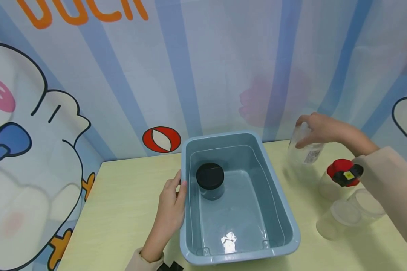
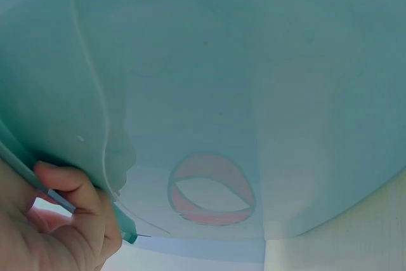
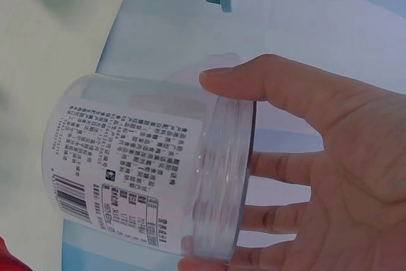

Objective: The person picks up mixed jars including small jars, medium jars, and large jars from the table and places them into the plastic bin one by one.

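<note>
My left hand [image 1: 169,209] grips the left rim of a blue-grey plastic bin [image 1: 237,214]; in the left wrist view its fingers [image 2: 79,185] curl over the edge. Inside the bin, toward the back left, stands a clear jar with a black lid [image 1: 210,176]. Right of the bin, my right hand [image 1: 320,130] holds a clear plastic jar [image 1: 310,153] by its top end. Thumb and fingers spread around that end in the right wrist view, where a printed label [image 3: 114,163] with a barcode shows. Whether the jar touches the table cannot be told.
Beneath my right forearm stand a jar with a red and black lid [image 1: 341,172] and two pale, translucent jars, one in front [image 1: 339,222] and one behind [image 1: 369,203]. A blue striped cartoon backdrop [image 1: 217,75] rises behind the pale yellow table [image 1: 122,210].
</note>
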A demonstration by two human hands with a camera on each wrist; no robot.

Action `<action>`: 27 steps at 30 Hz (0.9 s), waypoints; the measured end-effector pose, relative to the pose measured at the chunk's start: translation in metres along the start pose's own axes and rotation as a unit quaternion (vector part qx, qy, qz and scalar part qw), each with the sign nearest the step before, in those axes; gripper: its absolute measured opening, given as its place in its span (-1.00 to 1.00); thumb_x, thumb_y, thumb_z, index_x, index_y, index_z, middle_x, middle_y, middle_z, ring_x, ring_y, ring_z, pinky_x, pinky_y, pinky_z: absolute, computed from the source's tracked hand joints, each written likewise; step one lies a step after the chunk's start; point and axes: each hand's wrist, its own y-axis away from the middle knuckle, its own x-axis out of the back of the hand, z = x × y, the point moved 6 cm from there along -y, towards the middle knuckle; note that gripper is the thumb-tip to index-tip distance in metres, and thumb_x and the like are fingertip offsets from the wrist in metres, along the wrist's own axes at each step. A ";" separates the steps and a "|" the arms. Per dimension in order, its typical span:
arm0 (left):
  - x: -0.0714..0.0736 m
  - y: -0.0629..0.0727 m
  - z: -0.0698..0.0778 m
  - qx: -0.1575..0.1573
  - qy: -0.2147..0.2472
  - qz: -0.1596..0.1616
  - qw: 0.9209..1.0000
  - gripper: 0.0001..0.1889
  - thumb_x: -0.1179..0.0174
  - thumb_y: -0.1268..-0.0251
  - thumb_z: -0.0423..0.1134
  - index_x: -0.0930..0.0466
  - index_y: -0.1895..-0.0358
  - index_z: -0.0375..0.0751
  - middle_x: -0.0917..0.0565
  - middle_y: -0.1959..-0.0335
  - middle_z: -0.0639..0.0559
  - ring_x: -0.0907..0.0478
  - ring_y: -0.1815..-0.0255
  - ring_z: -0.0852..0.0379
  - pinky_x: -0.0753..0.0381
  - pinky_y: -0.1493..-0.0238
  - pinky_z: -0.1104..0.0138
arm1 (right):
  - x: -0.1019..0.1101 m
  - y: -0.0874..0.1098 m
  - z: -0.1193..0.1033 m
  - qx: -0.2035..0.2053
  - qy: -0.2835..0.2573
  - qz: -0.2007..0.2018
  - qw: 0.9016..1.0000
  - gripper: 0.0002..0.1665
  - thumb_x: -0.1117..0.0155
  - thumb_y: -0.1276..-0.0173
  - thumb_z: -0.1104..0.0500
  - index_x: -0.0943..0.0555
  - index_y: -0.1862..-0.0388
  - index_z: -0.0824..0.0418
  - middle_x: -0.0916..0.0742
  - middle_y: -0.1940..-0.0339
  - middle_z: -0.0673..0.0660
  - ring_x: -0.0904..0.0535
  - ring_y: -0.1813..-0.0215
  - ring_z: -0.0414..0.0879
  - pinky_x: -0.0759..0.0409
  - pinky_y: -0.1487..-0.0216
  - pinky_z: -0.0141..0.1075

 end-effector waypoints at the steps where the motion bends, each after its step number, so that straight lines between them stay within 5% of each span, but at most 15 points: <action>1: 0.000 0.000 0.000 -0.001 0.001 0.000 1.000 -0.48 0.08 -0.63 -0.23 -0.18 -0.52 -0.34 -0.48 -0.06 -0.27 -0.55 -0.05 -0.15 -0.66 -0.02 0.07 | 0.001 0.000 0.000 0.000 0.001 0.000 1.000 -0.23 -0.51 -0.18 0.07 -0.42 -0.22 0.47 -0.53 -0.02 0.46 -0.51 0.06 0.24 -0.64 0.26 0.05; 27: 0.002 0.001 0.000 -0.002 0.000 -0.002 1.000 -0.49 0.08 -0.63 -0.25 -0.18 -0.52 -0.32 -0.49 -0.08 -0.26 -0.51 -0.04 -0.10 -0.66 -0.01 0.07 | 0.011 0.001 -0.017 0.010 -0.008 0.024 1.000 -0.23 -0.52 -0.16 0.09 -0.43 -0.22 0.45 -0.51 0.01 0.44 -0.50 0.07 0.24 -0.67 0.35 -0.04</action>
